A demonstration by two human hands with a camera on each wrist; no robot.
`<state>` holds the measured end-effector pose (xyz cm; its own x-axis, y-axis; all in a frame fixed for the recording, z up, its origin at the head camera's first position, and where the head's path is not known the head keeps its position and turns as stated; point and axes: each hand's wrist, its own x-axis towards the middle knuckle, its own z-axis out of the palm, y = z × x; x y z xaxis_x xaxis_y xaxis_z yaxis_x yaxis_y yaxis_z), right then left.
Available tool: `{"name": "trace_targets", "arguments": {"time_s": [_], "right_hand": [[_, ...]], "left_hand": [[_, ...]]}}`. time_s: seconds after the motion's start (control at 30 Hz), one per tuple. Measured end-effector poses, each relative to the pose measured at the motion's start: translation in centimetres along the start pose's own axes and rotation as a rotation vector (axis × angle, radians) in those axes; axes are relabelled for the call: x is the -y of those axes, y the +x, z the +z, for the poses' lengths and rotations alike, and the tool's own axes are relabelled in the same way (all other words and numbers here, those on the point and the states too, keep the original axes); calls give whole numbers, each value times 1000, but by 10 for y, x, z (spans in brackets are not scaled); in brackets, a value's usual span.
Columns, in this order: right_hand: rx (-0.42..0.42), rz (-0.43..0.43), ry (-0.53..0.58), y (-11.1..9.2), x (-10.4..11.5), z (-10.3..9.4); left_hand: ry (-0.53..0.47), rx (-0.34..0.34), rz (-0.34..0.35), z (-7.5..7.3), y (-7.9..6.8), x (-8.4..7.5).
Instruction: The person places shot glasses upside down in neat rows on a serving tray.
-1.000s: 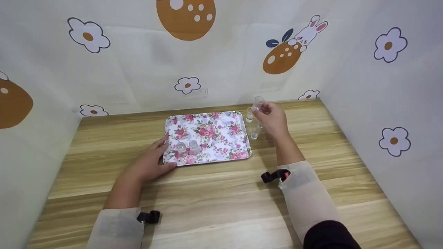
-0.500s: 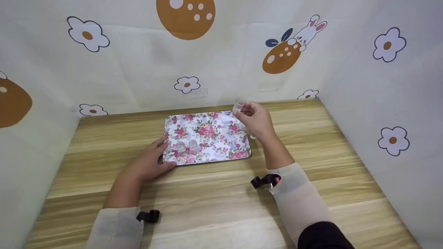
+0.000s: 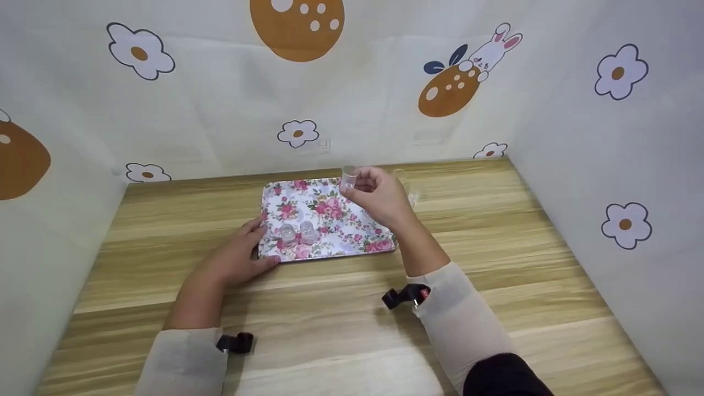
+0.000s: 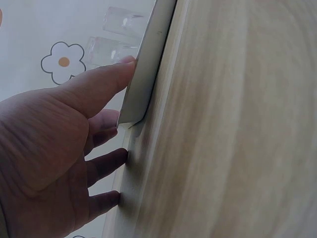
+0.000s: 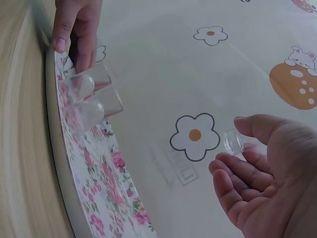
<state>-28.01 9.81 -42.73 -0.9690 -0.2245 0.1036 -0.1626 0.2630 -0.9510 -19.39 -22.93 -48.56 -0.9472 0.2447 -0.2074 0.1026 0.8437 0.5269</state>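
Observation:
A floral tray [image 3: 352, 220] lies on the wooden table. My left hand [image 3: 234, 257] rests at its near left corner, thumb on the front rim and fingers lying along the left side. In the left wrist view, the thumb [image 4: 106, 82] touches the rim while the lower fingertips reach the tabletop. Two clear shot glasses [image 3: 307, 233] stand side by side on the tray near that corner. Over the back right part of the tray, my right hand [image 3: 382, 198] pinches another clear shot glass [image 5: 233, 142] between thumb and fingers.
Beyond my right hand, more clear glass [image 3: 413, 197] shows beside the tray's right side, partly hidden by the hand. A patterned cloth wall [image 3: 220, 110] rises close behind the table. Another wall [image 3: 594, 165] bounds the right side.
My right hand has carried the shot glass leftward, from beside the tray to over its back right part. My left hand and the two glasses on the tray have stayed put.

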Motion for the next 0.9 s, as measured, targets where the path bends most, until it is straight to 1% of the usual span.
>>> {"name": "trace_targets", "arguments": {"time_s": [0.17, 0.47, 0.7, 0.8, 0.9], "right_hand": [[51, -22, 14, -3, -1, 6], [120, -70, -36, -4, -4, 19], [147, -101, -95, -5, -9, 26], [140, -123, -137, -5, -13, 29], [135, -125, -171, -5, -15, 31]], "left_hand": [[0, -2, 5, 0, -1, 0], [7, -2, 3, -1, -1, 0], [1, -6, -5, 0, -1, 0], [5, -8, -14, 0, -1, -1], [5, -8, -18, 0, -1, -1]]}}
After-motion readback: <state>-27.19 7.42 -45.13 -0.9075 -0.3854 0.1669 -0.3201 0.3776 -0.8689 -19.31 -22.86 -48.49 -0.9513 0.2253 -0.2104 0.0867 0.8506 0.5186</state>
